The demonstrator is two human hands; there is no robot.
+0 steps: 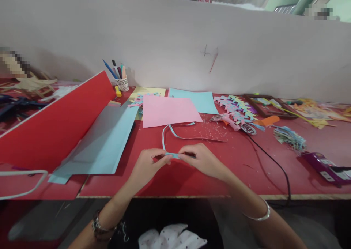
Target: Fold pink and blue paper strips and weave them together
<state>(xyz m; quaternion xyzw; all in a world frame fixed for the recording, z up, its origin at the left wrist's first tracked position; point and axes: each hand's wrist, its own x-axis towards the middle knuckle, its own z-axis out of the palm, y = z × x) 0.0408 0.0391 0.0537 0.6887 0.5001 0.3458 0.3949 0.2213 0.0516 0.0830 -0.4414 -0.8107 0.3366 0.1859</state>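
A short band of light blue paper strip (pixel 173 155) is stretched between my two hands, just above the front part of the red table. My left hand (pixel 148 165) pinches its left end between thumb and fingers. At the other end, my right hand (pixel 204 160) grips it the same way, with a small dark thing at the fingertips that I cannot make out. Just beyond the hands, a long narrow blue strip (pixel 175 134) loops across the table. Behind it lies a pink paper sheet (pixel 170 110).
A red board (pixel 57 128) leans over blue sheets (pixel 101 143) on the left. A pen cup (pixel 122 84) stands by the white partition (pixel 164 40). To the right are a pink glue gun (pixel 230 121) with its black cord (pixel 270 159), paper fringes (pixel 236 106) and a purple power strip (pixel 326 167).
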